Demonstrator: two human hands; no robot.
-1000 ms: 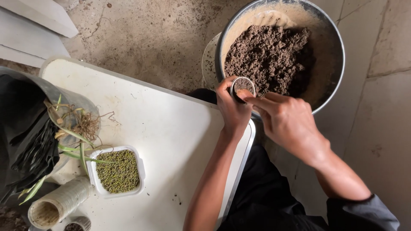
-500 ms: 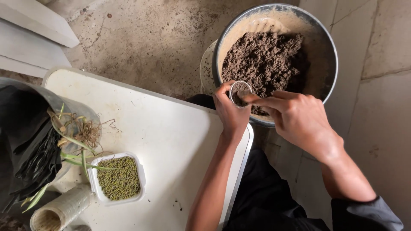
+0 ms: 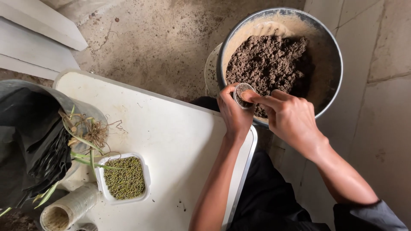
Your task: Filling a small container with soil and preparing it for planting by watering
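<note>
Item one: my left hand (image 3: 234, 114), fingers curled around a small round cup (image 3: 242, 94), which I hold over the near rim of the big metal basin (image 3: 334, 55). The grip is closed on the cup's wall; most of that wall is covered by my fingers, so I see little more than its rim and dark contents that look like soil.

Item two: my right hand (image 3: 291, 117), reaching in from the right, its fingertips pressed to the mouth of the cup. The fingers lie close together, but I cannot tell whether they pinch anything, since the tips are turned away from me.

Item three: the basin, standing on the concrete floor beyond the table edge, holding a heap of dark crumbly soil (image 3: 267, 62). Its near rim is hidden behind both hands, and its inner wall is smeared pale brown.

Item four: white table (image 3: 171, 137), its near end cut off by the frame.

Item five: white rectangular tray (image 3: 144, 171) of small green beans (image 3: 124, 177), on the table at lower left, well apart from the hands.

Item six: grey tub (image 3: 77, 105) at the left edge, lined with black plastic (image 3: 30, 141) and partly out of frame. Green shoots with tangled roots (image 3: 92, 134) hang over its rim toward the tray.

Item seven: a pale ribbed cylinder (image 3: 70, 208) lying at the bottom left corner, open end toward me, partly cut off. What it is I cannot make out.
</note>
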